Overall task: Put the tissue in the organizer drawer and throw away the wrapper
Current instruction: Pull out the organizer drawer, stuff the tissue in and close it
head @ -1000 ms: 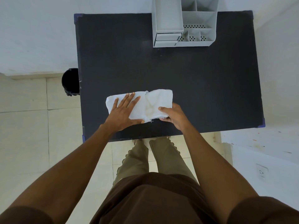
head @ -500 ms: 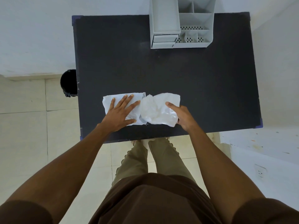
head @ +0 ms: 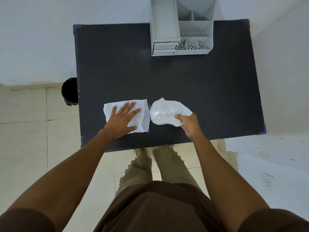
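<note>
The left hand (head: 122,120) lies flat with fingers spread, pressing the white tissue (head: 145,118) onto the dark table (head: 200,89) near its front edge. Just beside it, not touching, the right hand (head: 189,125) pinches the crumpled clear wrapper (head: 165,113) between thumb and curled fingers. The grey organizer (head: 164,29) stands at the far edge, its drawers (head: 164,47) closed.

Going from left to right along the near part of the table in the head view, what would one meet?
Black bin beside the table → left hand flat on the tissue → crumpled wrapper → right hand gripping it.
</note>
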